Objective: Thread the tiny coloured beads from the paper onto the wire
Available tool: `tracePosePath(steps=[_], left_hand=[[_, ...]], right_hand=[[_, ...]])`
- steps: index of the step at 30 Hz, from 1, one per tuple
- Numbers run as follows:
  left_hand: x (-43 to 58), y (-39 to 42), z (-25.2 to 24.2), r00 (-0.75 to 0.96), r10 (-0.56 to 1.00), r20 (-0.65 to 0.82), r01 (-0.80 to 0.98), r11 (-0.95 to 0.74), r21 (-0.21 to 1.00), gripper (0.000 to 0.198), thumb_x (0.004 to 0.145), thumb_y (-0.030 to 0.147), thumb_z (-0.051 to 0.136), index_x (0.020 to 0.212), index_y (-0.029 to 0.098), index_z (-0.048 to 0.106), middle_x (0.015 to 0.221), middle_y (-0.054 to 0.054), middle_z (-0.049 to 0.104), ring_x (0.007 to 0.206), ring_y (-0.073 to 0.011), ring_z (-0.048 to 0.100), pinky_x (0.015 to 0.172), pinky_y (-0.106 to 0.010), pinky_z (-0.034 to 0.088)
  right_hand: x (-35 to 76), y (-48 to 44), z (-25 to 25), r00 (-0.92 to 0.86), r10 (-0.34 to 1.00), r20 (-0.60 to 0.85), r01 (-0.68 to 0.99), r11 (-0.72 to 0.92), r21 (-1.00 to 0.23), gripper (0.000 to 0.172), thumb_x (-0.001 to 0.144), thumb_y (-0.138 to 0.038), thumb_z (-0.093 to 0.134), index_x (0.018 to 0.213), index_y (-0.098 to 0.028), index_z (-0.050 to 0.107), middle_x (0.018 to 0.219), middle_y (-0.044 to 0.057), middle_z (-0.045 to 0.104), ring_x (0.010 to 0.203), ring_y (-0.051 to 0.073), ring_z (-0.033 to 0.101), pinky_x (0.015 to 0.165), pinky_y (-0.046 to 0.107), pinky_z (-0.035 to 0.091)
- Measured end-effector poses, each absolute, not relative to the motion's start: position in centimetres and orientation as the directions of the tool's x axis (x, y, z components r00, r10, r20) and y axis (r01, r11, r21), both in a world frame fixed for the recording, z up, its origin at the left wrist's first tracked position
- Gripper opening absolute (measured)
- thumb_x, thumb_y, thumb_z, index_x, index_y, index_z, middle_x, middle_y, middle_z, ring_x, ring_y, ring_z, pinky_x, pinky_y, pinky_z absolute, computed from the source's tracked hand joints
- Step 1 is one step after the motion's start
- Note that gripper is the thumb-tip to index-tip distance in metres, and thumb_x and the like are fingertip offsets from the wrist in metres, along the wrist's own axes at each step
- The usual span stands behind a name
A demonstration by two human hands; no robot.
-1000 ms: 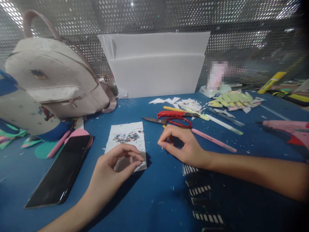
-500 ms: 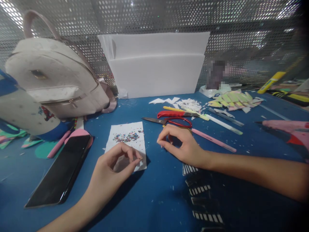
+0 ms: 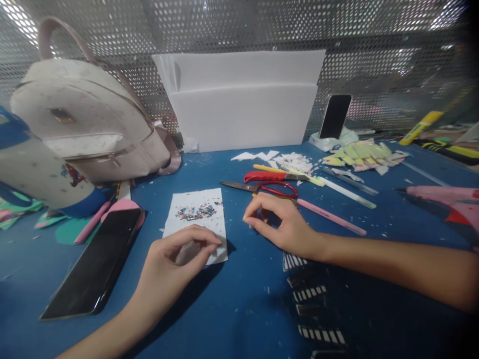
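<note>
My left hand [image 3: 175,264] hovers over the lower part of a white paper sheet [image 3: 217,199], its thumb and fingertips pinched together. Whatever lies between those tips, if anything, is too small to name. Colourful sequin-like bits [image 3: 198,212] lie in a small heap on the sheet. To the right, my right hand [image 3: 280,222] rests on the blue table with thumb and forefinger touching; I cannot make out anything in the pinch. Just beyond it lie red-handled scissors [image 3: 277,188], partly hidden by the hand, and a pink pen [image 3: 331,217].
A black phone [image 3: 93,264], a mug [image 3: 56,169] and a backpack [image 3: 93,119] are on the left. White foam boards [image 3: 243,114] stand behind. A red cutter [image 3: 265,176], white scraps [image 3: 294,162], yellow-green strips [image 3: 362,154], an upright phone [image 3: 336,117] and a pink glue gun [image 3: 445,194] occupy the right.
My left hand's fingers have straightened and drawn closer together, the tips still meeting the thumb. The right hand stays practically still.
</note>
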State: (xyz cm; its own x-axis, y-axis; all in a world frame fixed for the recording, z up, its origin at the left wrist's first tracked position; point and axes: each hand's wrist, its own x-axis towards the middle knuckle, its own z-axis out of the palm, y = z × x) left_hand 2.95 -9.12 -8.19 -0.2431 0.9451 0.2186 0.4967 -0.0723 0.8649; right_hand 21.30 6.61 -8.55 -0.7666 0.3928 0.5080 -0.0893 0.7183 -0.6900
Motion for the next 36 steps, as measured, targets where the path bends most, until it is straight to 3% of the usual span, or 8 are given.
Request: tracePosePath(steps=[14, 25, 36], left_hand=[[2.93, -9.30, -8.23, -0.295, 0.928, 0.229, 0.501, -0.054, 0.864, 0.010, 0.083, 0.021, 0.066, 0.082, 0.028, 0.072, 0.085, 0.005, 0.074, 0.082, -0.0131, 0.066, 0.077, -0.023, 0.051], [2.98, -9.24, -8.10, -0.296, 0.924, 0.241, 0.492, -0.069, 0.868, 0.008, 0.082, 0.021, 0.066, 0.081, 0.026, 0.073, 0.083, 0.001, 0.074, 0.082, -0.0169, 0.068, 0.075, -0.028, 0.053], [2.93, -9.32, -8.11, -0.322, 0.914, 0.245, 0.509, -0.051, 0.859, 0.007, 0.081, 0.022, 0.068, 0.080, 0.026, 0.073, 0.081, 0.001, 0.075, 0.079, -0.0155, 0.068, 0.075, -0.026, 0.054]], right_hand=[[21.26, 6.59, -8.62, -0.766, 0.385, 0.514, -0.104, 0.716, -0.691, 0.006, 0.090, -0.018, 0.056, 0.085, -0.017, 0.060, 0.079, 0.001, 0.060, 0.073, 0.011, 0.053, 0.062, 0.026, 0.042], [21.32, 6.59, -8.57, -0.765, 0.364, 0.531, -0.145, 0.706, -0.693, 0.006, 0.090, -0.019, 0.056, 0.086, -0.018, 0.060, 0.079, 0.001, 0.060, 0.071, 0.011, 0.053, 0.062, 0.026, 0.042], [21.44, 6.55, -8.63, -0.773, 0.342, 0.534, -0.173, 0.696, -0.697, 0.005, 0.090, -0.019, 0.056, 0.087, -0.018, 0.061, 0.081, 0.002, 0.062, 0.072, 0.011, 0.054, 0.064, 0.027, 0.044]])
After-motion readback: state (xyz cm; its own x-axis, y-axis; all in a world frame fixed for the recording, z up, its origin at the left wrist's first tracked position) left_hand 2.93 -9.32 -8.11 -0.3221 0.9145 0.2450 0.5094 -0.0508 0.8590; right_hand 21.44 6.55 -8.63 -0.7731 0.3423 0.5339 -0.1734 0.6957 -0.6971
